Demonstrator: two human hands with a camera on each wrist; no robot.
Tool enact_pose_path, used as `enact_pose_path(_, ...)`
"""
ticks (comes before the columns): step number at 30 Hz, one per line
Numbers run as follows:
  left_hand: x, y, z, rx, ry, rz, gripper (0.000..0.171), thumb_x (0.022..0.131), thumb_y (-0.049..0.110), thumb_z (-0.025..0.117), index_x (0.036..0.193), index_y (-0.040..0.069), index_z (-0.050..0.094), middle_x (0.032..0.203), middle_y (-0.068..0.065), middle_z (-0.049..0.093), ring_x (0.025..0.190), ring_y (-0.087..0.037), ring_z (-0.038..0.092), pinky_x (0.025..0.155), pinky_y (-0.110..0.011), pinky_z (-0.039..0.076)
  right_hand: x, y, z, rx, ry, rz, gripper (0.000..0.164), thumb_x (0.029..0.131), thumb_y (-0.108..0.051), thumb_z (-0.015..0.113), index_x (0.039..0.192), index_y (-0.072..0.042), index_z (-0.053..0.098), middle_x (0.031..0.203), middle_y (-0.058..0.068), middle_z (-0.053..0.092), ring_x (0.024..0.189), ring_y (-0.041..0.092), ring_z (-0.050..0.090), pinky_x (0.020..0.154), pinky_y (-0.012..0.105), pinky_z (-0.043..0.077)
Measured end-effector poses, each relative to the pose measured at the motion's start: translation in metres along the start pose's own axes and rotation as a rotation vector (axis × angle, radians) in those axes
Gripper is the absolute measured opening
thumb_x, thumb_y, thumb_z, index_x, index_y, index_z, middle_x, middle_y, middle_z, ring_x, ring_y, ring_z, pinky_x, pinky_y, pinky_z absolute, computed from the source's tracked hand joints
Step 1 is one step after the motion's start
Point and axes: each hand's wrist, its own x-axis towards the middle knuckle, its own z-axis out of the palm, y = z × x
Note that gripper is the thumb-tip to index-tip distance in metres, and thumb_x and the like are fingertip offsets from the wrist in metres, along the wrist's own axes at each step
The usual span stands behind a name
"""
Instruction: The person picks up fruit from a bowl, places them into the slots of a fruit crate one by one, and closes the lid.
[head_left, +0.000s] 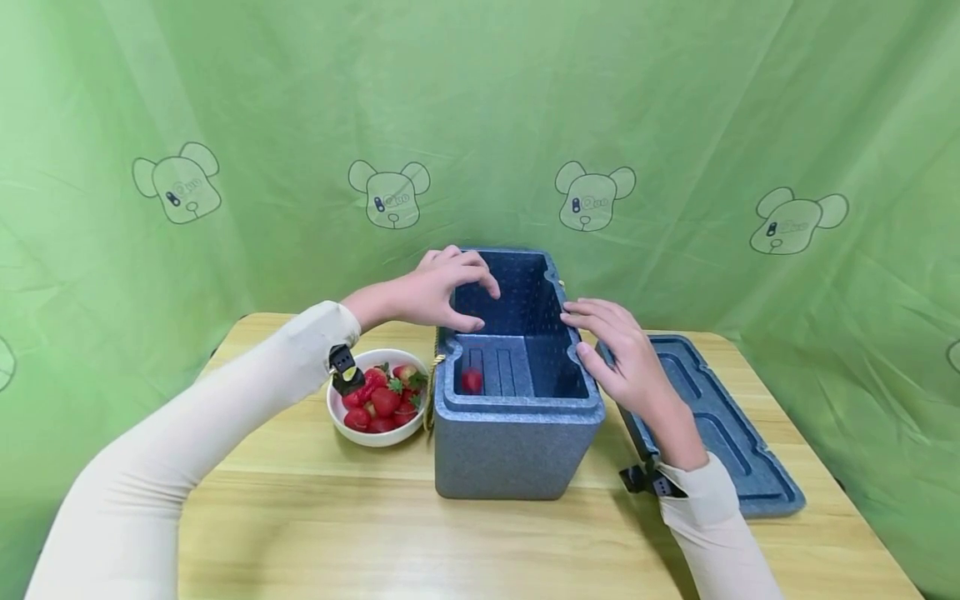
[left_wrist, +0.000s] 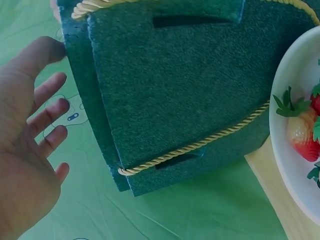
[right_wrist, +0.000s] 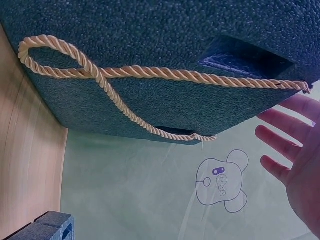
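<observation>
Left grip (head_left: 441,292) curved, right grip (head_left: 621,354) extended

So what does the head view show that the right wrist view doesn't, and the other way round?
Only the head view shows the left hand, the white bowl of strawberries, and the inside of the blue-grey box with one red berry in it.

Only the right wrist view shows the cord loop against the box's outer side and the recess there.

Both show the right hand, the box, the wooden table, the green curtain and, apparently, the lid, just a corner in the wrist view.
</observation>
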Motion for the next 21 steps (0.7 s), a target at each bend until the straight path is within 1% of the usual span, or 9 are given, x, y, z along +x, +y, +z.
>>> enact_pose_path(2, -0.001, 0.0, 0.0, 0.011, 0.008, -0.018, 0.042, 0.086, 0.034, 0.076, 0.125, 0.02, 0.065, 0.135, -0.006, 0.053, 0.12, -0.028, 0.042, 0.107, -0.051, 0.027, 0.0, 0.0, 0.0, -0.001, -0.001, 0.002, 0.036, 0.098, -0.019, 0.054, 0.129, -0.006, 0.068, 0.139, 0.013, 0.064, 0.136, 0.035, 0.05, 0.121, 0.04, 0.027)
enact_pose_path(4, -0.003, 0.0, 0.0, 0.016, 0.016, -0.028, 0.044, 0.087, 0.036, 0.075, 0.126, 0.019, 0.064, 0.135, -0.007, 0.052, 0.121, -0.028, 0.042, 0.107, -0.051, 0.027, -0.001, 0.0, 0.0, 0.0, -0.002, 0.002, 0.036, 0.098, -0.019, 0.054, 0.129, -0.006, 0.068, 0.139, 0.013, 0.064, 0.137, 0.034, 0.05, 0.121, 0.04, 0.027)
enact_pose_path(8, -0.006, -0.002, -0.001, 0.011, 0.027, -0.038, 0.047, 0.087, 0.038, 0.075, 0.128, 0.019, 0.063, 0.132, -0.005, 0.053, 0.119, -0.026, 0.043, 0.105, -0.049, 0.028, -0.002, 0.0, 0.001, -0.001, -0.005, 0.009, 0.036, 0.098, -0.019, 0.055, 0.129, -0.006, 0.068, 0.139, 0.012, 0.063, 0.137, 0.033, 0.05, 0.121, 0.04, 0.028)
enact_pose_path(12, -0.01, -0.005, -0.005, 0.005, 0.047, -0.048, 0.046, 0.087, 0.039, 0.075, 0.127, 0.021, 0.064, 0.129, -0.003, 0.054, 0.118, -0.024, 0.043, 0.104, -0.048, 0.028, -0.003, 0.0, 0.001, 0.0, -0.013, 0.019, 0.036, 0.098, -0.019, 0.055, 0.13, -0.006, 0.068, 0.14, 0.012, 0.063, 0.138, 0.031, 0.049, 0.121, 0.041, 0.028)
enact_pose_path(16, -0.019, -0.009, -0.012, -0.003, 0.077, -0.08, 0.045, 0.086, 0.037, 0.075, 0.128, 0.022, 0.064, 0.128, -0.002, 0.054, 0.118, -0.023, 0.043, 0.105, -0.047, 0.027, -0.002, 0.0, 0.0, 0.002, -0.014, 0.023, 0.036, 0.098, -0.018, 0.055, 0.13, -0.006, 0.067, 0.141, 0.012, 0.063, 0.138, 0.031, 0.049, 0.121, 0.041, 0.028)
enact_pose_path(21, -0.035, -0.02, -0.019, -0.013, 0.129, -0.126, 0.048, 0.084, 0.034, 0.078, 0.128, 0.02, 0.065, 0.13, -0.003, 0.055, 0.12, -0.024, 0.042, 0.109, -0.05, 0.025, -0.001, -0.001, 0.0, 0.006, -0.007, 0.019, 0.036, 0.098, -0.018, 0.056, 0.13, -0.007, 0.067, 0.141, 0.013, 0.062, 0.137, 0.032, 0.049, 0.12, 0.043, 0.029)
